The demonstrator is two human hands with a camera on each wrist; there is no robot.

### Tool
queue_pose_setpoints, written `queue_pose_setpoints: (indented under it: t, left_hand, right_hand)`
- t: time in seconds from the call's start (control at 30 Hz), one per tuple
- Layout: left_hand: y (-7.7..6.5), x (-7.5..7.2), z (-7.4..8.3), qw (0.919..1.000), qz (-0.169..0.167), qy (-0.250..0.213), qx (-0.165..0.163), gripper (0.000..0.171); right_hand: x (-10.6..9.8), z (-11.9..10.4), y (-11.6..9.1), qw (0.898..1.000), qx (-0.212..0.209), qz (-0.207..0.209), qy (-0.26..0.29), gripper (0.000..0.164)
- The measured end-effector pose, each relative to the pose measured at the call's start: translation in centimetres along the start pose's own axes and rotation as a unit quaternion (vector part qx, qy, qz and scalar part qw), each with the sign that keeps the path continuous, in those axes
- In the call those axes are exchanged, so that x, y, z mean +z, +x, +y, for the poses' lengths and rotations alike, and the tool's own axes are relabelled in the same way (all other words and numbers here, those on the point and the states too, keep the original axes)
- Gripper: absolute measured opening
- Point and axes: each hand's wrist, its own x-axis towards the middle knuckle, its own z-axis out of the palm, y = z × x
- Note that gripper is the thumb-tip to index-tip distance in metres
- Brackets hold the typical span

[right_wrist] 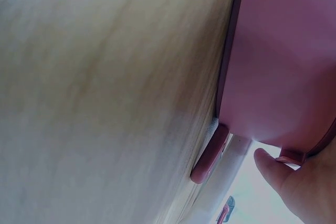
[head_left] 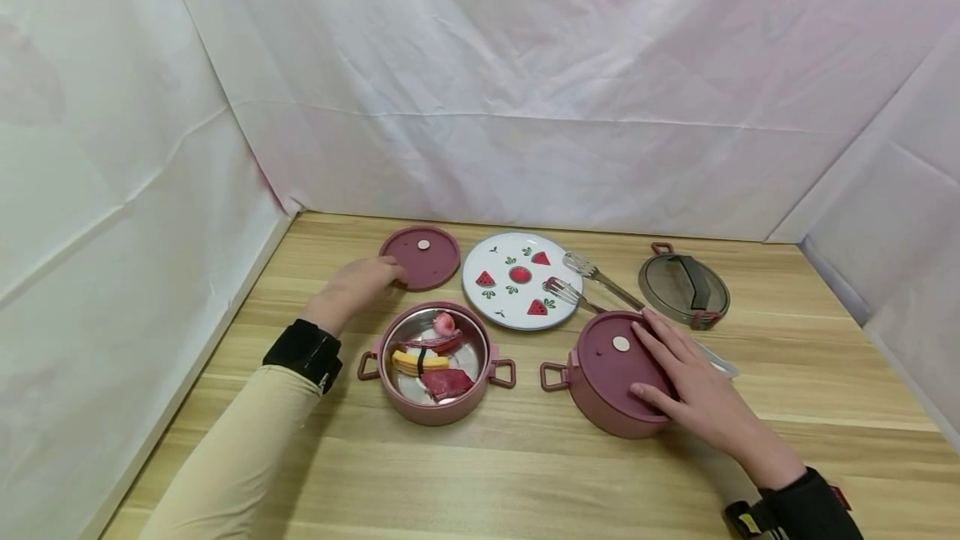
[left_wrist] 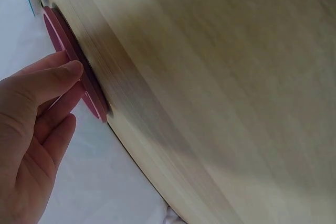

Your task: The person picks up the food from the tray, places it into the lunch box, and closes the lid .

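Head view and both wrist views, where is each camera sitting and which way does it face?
Head: worn on the head, facing forward and down at the pale wood-grain table; left hand, right hand and forearms show.
Left wrist: on that wrist, facing the left hand's thumb and fingers at the flat round burgundy lid.
Right wrist: on that wrist, facing the side of the round burgundy lidded pot; part of the right hand shows.
Shared: head and left wrist both show that flat lid.

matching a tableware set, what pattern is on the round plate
White plate, with red watermelon wedges, a round red centre and green leaves; clearest in the head view.
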Motion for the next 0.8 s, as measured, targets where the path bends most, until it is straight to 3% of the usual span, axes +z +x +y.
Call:
queue_pose_setpoints:
  t: [0.4,0.8]
  left_hand:
    - [-0.1,0.2,0.2,0.999,0.012,0.042,-0.009,0.02]
    - [-2.2,-2.1,0.9,0.9981,0.048,0.034,-0.018,0.01]
  right_hand:
    - [0.1,0.0,0.0,1.0,0.003,0.001,0.0,0.08]
    - [0.0,0.0,0.0,1.0,0.001,0.001,-0.003,0.081]
